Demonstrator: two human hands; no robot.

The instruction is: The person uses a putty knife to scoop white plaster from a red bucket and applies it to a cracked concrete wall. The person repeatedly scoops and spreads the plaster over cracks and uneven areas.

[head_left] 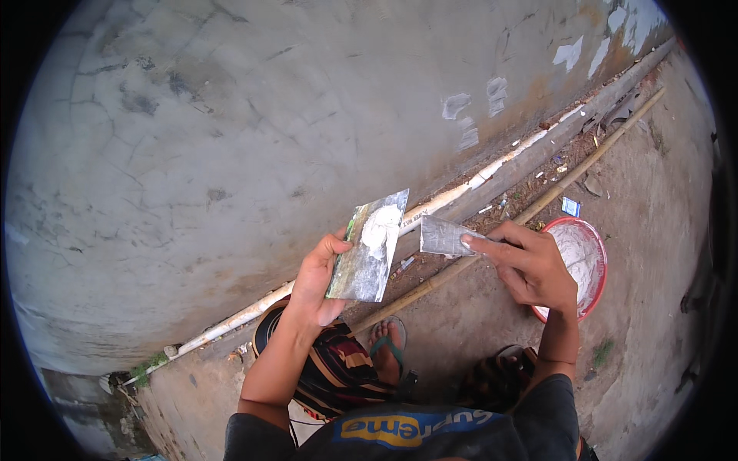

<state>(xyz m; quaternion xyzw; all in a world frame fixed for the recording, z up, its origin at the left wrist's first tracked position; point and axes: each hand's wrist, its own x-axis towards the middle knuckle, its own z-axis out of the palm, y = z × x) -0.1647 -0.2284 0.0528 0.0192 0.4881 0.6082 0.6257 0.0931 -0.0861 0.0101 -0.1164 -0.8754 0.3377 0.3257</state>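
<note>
My left hand (317,278) grips a flat rectangular board (355,269) by its left edge, thumb on top. A lump of white putty (380,229) sits on the board's upper part, with a thin smear below it. In my right hand (530,261) is a grey, flat putty knife (446,235), its wide blade pointing left toward the board with a gap between them. The knife's handle end is hidden by my fingers. Partly behind my right hand stands a red-rimmed tub (604,270) holding more white putty (578,253).
A grey cracked wall (192,154) with white putty patches (457,106) rises ahead. Along its foot runs a white pipe (238,316); a bamboo pole (553,192) lies beside it on the ground. A small blue-and-white packet (570,207) lies by the tub. My sandalled foot (387,346) is below.
</note>
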